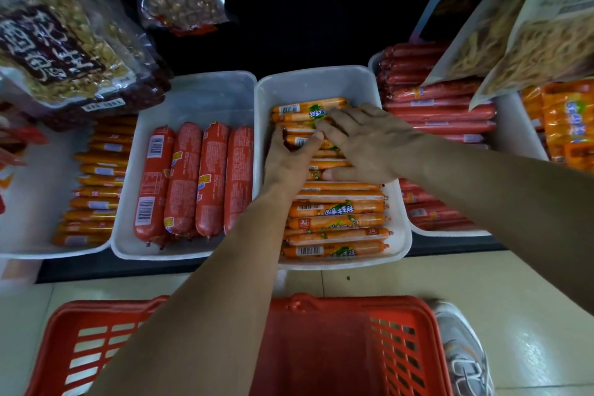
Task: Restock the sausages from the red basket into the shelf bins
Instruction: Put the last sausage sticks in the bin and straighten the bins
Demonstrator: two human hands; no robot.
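Head view: the left hand [287, 159] had its grip curled round sausages [334, 222] at the left of a white bin [316, 75]. The right hand [369, 141] lay flat on the pile, fingers spread, gripping nothing. The basket [401, 347] stood on the floor [418, 276], just before the shelf.

One head camera looks forward and steeply down, close to the shelf bins [321, 83] in mid-frame; the red basket [401, 347] fills the lower edge.

Orange sausages [334, 222], white bin [321, 80], red latticed basket [398, 350].
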